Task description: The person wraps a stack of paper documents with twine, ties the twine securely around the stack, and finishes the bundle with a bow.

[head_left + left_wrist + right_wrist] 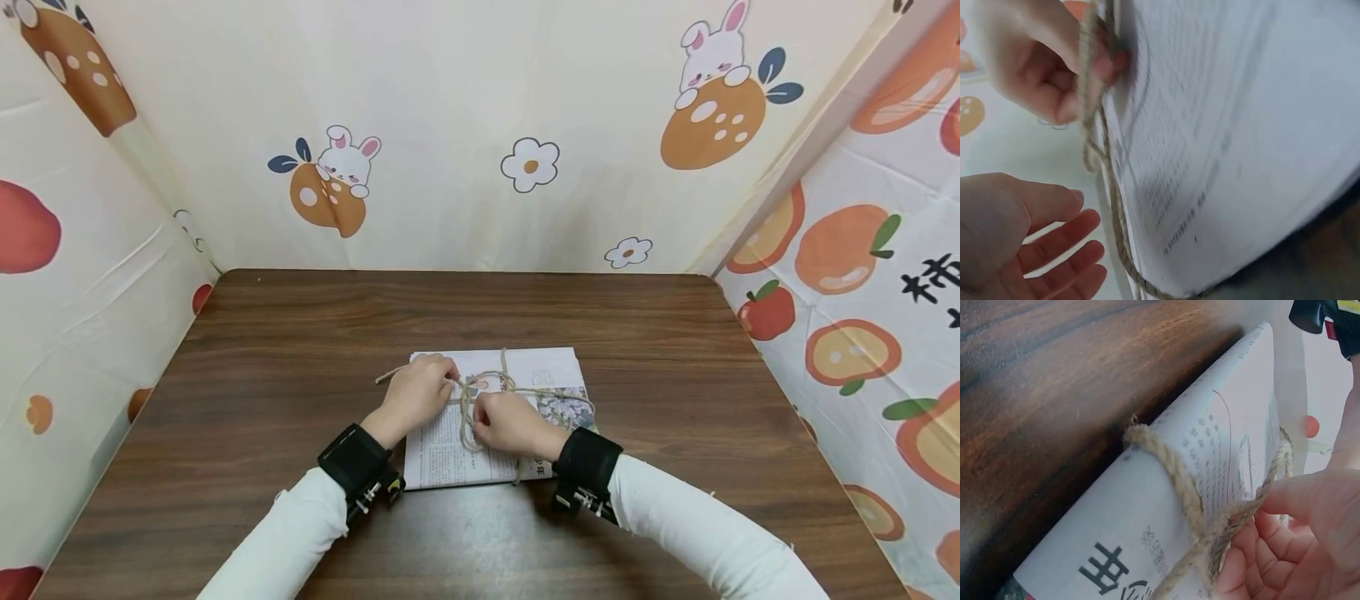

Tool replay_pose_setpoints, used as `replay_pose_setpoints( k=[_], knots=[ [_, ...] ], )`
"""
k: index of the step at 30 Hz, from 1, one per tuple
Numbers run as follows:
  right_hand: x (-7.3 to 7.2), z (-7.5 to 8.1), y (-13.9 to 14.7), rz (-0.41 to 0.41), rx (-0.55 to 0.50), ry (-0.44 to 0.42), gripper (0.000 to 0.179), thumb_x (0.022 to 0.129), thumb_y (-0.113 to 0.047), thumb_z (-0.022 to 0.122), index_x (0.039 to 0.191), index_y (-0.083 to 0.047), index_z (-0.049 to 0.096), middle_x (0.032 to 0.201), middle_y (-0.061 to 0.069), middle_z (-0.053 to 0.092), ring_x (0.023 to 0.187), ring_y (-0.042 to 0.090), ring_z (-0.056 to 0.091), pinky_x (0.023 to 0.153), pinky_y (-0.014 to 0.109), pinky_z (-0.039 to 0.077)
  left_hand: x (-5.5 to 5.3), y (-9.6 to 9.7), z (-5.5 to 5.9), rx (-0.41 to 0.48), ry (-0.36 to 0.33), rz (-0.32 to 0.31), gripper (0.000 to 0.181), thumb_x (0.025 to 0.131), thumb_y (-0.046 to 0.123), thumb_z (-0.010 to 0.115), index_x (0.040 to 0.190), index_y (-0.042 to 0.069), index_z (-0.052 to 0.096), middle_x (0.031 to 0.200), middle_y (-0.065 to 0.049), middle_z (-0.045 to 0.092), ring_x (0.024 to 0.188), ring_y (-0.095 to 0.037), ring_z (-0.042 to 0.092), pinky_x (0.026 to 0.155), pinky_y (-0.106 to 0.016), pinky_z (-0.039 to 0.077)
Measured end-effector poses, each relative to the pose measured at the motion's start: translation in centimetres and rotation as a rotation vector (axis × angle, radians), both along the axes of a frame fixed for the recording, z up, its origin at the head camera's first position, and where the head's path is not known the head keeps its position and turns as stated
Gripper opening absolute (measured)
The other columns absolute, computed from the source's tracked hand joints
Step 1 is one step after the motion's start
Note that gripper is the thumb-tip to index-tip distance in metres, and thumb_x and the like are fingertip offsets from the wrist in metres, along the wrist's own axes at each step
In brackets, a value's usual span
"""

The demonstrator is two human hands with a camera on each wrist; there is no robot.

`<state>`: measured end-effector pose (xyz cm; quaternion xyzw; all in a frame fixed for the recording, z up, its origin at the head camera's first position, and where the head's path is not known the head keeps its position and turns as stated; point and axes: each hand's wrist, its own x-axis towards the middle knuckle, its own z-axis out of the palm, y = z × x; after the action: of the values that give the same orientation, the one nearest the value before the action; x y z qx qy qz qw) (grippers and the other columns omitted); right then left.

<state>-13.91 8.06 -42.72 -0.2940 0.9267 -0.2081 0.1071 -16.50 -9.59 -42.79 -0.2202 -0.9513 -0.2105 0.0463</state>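
A flat parcel wrapped in printed newspaper (442, 462) lies on the table in the head view. Jute twine (1175, 472) crosses it and gathers in loose loops near its middle. My right hand (513, 423) pinches the twine between thumb and fingers over the crossing, as the right wrist view shows. Close to the twine, at the parcel's upper left, is my left hand (420, 390). Its fingers (1063, 240) are relaxed and apart from the twine in the left wrist view, with nothing held. A twine end sticks out left beyond the left hand in the head view.
The brown wooden table (300, 333) extends around the parcel on every side. Patterned cloth walls (450, 100) enclose its back and both sides. Each wrist wears a black camera band (588, 462).
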Motion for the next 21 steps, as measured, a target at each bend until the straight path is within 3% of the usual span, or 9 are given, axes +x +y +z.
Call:
replay_pose_setpoints(
  k=[7, 14, 21],
  knots=[
    [-0.3, 0.1, 0.3, 0.010, -0.074, -0.011, 0.007, 0.088, -0.008, 0.056, 0.082, -0.007, 0.053, 0.065, -0.003, 0.050, 0.051, 0.005, 0.041, 0.051, 0.020, 0.032, -1.5, -0.1, -0.7, -0.134, 0.054, -0.098, 0.012, 0.083, 0.007, 0.064, 0.093, 0.011, 0.069, 0.093, -0.006, 0.064, 0.087, -0.025, 0.059, 0.075, -0.038, 0.047],
    [-0.4, 0.4, 0.5, -0.005, -0.139, -0.056, 0.003, 0.088, -0.005, 0.056, 0.090, -0.003, 0.057, 0.074, 0.002, 0.059, 0.059, 0.008, 0.052, 0.055, 0.021, 0.040, -1.9, 0.2, -1.3, -0.223, 0.020, -0.086, 0.009, 0.080, 0.010, 0.068, 0.089, 0.014, 0.067, 0.093, -0.005, 0.061, 0.085, -0.023, 0.057, 0.072, -0.036, 0.046],
    [-0.8, 0.3, 0.8, -0.046, -0.160, -0.024, 0.009, 0.085, -0.002, 0.056, 0.092, -0.005, 0.062, 0.078, 0.002, 0.063, 0.062, 0.008, 0.054, 0.059, 0.022, 0.042, -1.9, 0.0, -1.6, -0.201, 0.071, -0.085, 0.013, 0.078, 0.011, 0.070, 0.072, 0.015, 0.059, 0.078, -0.002, 0.056, 0.076, -0.022, 0.055, 0.063, -0.034, 0.044]
  ],
)
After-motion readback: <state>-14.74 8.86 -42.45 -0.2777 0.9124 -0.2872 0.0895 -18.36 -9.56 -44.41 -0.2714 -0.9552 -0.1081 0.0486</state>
